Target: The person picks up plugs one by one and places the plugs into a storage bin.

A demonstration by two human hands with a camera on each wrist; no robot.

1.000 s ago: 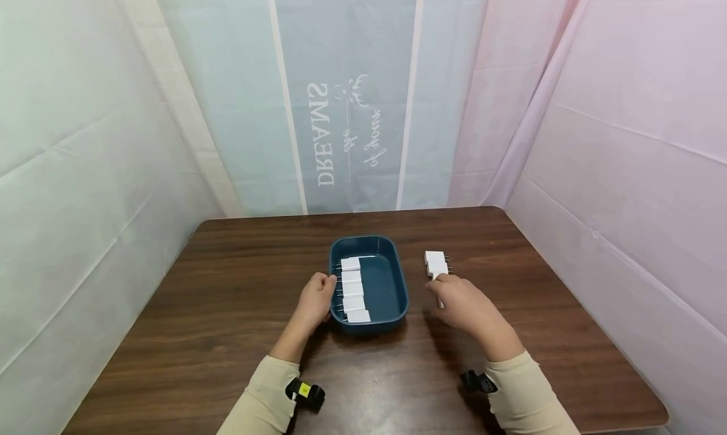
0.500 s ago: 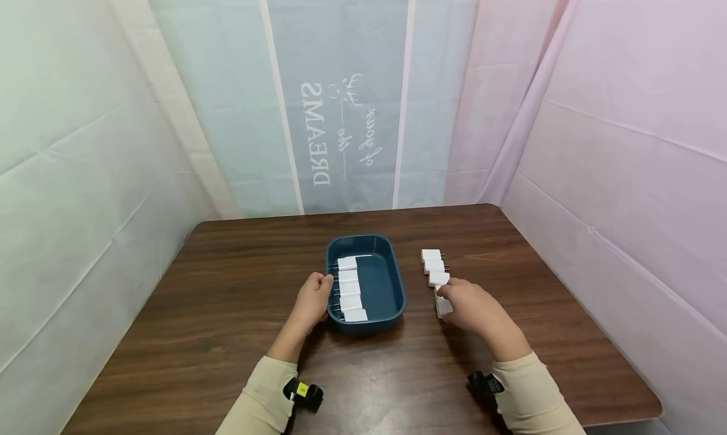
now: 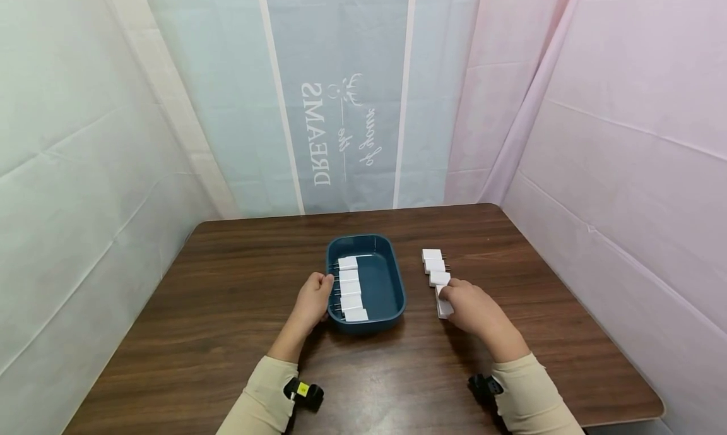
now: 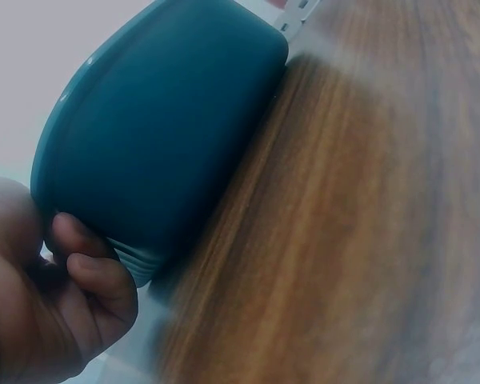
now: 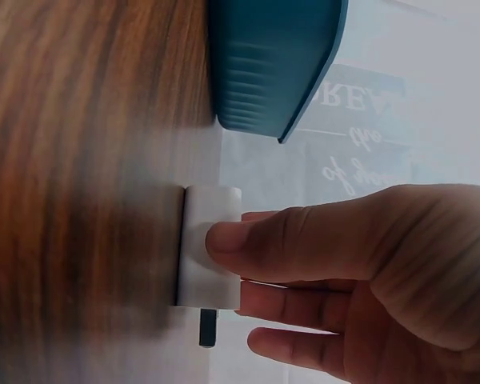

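A dark teal tray [image 3: 377, 286] stands mid-table with several white plug adapters [image 3: 350, 288] lined up along its left side, prongs pointing left. My left hand [image 3: 310, 301] grips the tray's left wall, thumb at the rim and fingers curled against the outside in the left wrist view. To the tray's right, my right hand [image 3: 471, 305] pinches a white plug adapter [image 5: 210, 286] standing on the table, its dark prong [image 5: 208, 328] sticking out beyond the body. The thumb lies on its near face. Three more plug adapters [image 3: 435, 266] extend away from it in a staggered row, prongs to the right.
The brown wooden table [image 3: 238, 334] has its far edge near a printed cloth backdrop [image 3: 346, 94]. Pale cloth walls [image 3: 625, 157] rise on both sides. A black camera [image 3: 485, 384] sits at each wrist.
My right hand has shifted slightly to the right, bringing the pinched adapter and the third one of the row into fuller view. The left hand stays on the tray.
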